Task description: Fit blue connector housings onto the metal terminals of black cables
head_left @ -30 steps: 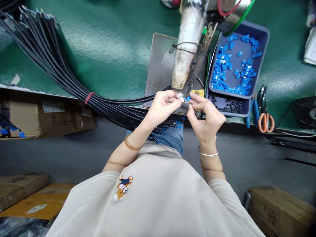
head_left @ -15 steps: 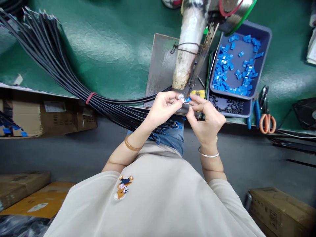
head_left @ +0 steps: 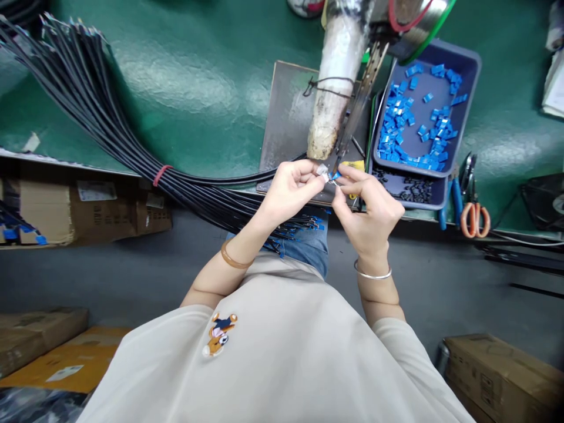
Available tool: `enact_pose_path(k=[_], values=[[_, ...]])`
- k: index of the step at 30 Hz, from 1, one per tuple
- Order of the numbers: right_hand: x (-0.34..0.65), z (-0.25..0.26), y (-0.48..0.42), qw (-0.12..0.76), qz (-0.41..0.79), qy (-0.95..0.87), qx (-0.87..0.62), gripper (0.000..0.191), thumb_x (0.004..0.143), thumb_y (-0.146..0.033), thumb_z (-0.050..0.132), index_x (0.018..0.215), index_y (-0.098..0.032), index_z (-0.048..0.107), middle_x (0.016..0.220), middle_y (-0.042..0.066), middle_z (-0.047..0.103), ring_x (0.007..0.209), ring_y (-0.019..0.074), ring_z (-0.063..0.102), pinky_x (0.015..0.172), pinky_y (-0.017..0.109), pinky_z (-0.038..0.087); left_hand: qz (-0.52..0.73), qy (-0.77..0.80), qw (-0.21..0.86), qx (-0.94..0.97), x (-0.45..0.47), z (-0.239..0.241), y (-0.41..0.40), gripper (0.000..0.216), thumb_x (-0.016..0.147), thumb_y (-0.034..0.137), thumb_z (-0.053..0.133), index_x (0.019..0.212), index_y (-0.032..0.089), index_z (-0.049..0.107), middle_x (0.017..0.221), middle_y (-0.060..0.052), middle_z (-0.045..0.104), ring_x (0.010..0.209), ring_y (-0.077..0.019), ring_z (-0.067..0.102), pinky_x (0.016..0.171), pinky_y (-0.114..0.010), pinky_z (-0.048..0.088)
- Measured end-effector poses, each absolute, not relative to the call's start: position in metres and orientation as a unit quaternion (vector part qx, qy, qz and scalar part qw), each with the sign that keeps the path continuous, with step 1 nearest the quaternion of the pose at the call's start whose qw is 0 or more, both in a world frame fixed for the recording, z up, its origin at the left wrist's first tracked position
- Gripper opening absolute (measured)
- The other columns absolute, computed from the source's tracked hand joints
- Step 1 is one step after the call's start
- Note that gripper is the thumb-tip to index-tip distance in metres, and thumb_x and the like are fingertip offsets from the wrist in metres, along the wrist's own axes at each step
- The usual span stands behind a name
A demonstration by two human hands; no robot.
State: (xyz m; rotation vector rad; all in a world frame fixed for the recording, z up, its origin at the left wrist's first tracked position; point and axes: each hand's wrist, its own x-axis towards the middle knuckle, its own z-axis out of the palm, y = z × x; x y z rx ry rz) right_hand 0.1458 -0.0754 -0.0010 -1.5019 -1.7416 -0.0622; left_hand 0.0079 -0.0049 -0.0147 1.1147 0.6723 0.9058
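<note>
My left hand (head_left: pixel 294 191) is closed in a pinch at the end of a black cable (head_left: pixel 259 178), with white material on its fingertips. Opposite it, my right hand (head_left: pixel 368 205) pinches a small blue connector (head_left: pixel 336 175), and a thin silvery wire shows by its thumb. The two hands almost meet. Between them, the tip of a soldering iron (head_left: pixel 348 129) points down at the connector from above. My fingers partly cover the joint, so the fine wires there are hard to make out.
A wrapped white pipe (head_left: pixel 330 100) hangs over a metal plate (head_left: pixel 286 111). Right of it are a bin (head_left: pixel 472 82) of blue connectors, a solder spool (head_left: pixel 425 29), orange-handled scissors (head_left: pixel 476 220) and a yellow sponge (head_left: pixel 358 165). A tied bundle of black cables (head_left: pixel 185 197) runs along the left.
Both hands stay at the iron tip with almost the same grip. The view has shifted very slightly; nothing is picked up or let go.
</note>
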Motion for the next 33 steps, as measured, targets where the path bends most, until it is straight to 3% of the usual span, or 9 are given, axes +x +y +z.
enact_pose_path(k=[7,11,19,33], values=[[0.1477,-0.0033,-0.0772,0.415,-0.024,-0.695,-0.586,0.013,0.082,-0.01,0.061,0.079,-0.022,0.057,0.108,0.005,0.075,0.088,0.0162,0.075,0.08,0.029,0.063,0.389,0.308,0.711,0.498,0.0074,-0.015,-0.0064,0.025,0.072,0.031,0.077,0.067,0.013,0.061,0.054,0.006,0.047,0.047,-0.002,0.034,0.046,-0.019,0.029],[0.149,-0.0039,-0.0758,0.422,-0.032,-0.697,-0.58,0.012,0.082,-0.01,0.063,0.08,-0.021,0.058,0.106,0.005,0.076,0.087,0.0158,0.075,0.08,0.028,0.062,0.388,0.31,0.704,0.508,0.0075,-0.0148,-0.0067,0.021,0.075,0.029,0.074,0.068,0.013,0.06,0.058,0.004,0.051,0.051,-0.0031,0.039,0.049,-0.019,0.03],[0.1479,-0.0017,-0.0741,0.408,-0.047,-0.691,-0.595,0.008,0.084,-0.015,0.064,0.081,-0.022,0.062,0.105,0.002,0.076,0.089,0.0161,0.075,0.081,0.029,0.061,0.398,0.331,0.66,0.545,0.0087,-0.0145,-0.0075,0.023,0.077,0.027,0.073,0.065,0.015,0.056,0.052,0.006,0.035,0.049,-0.0034,0.029,0.047,-0.021,0.022],[0.1458,-0.0009,-0.0799,0.397,-0.061,-0.701,-0.59,0.011,0.083,-0.011,0.062,0.081,-0.021,0.059,0.104,0.005,0.076,0.084,0.0141,0.075,0.077,0.026,0.061,0.374,0.33,0.689,0.526,0.0062,-0.0178,-0.01,0.02,0.075,0.025,0.074,0.068,0.014,0.058,0.055,0.005,0.043,0.05,-0.0032,0.036,0.048,-0.018,0.029]])
